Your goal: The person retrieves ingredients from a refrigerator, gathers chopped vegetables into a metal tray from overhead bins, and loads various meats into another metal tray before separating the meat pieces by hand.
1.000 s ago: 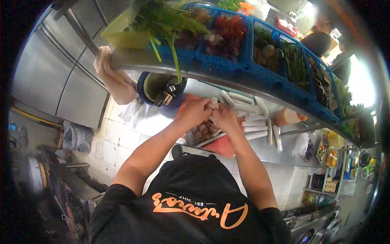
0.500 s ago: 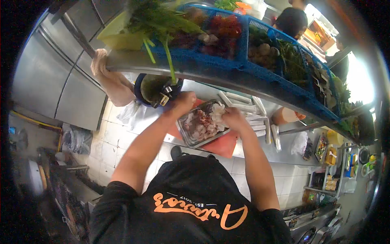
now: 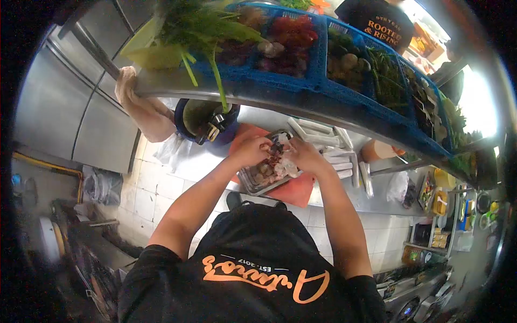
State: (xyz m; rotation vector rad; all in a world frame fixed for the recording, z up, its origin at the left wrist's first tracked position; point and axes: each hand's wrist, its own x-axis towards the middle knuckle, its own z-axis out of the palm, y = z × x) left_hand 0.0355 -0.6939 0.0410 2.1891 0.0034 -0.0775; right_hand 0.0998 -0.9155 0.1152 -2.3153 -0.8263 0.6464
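A clear rectangular tray (image 3: pixel 253 184) holds pinkish and whitish raw pieces (image 3: pixel 265 173), perhaps meat or seafood. Under it lies a red cutting board (image 3: pixel 300 192). My left hand (image 3: pixel 253 152) is over the tray's left far side with its fingers curled in at the contents; what they grip is hidden. From the right, my right hand (image 3: pixel 302 155) closes on a whitish, translucent piece (image 3: pixel 287 164), too blurred to name, over the tray. Dark bits show between the two hands.
A dark blue bucket (image 3: pixel 232 126) stands left of the board. White wrapped bundles (image 3: pixel 338 161) lie to the right. Overhead, a metal shelf edge (image 3: pixel 258 97) bears blue baskets (image 3: pixel 318 81) of vegetables. A cloth (image 3: pixel 142 110) hangs at left. Another person (image 3: pixel 377 24) stands beyond.
My left hand has moved from beside the bucket down and right to the tray. My right hand stays at the tray with the whitish piece, which sits slightly lower. The other person has shifted.
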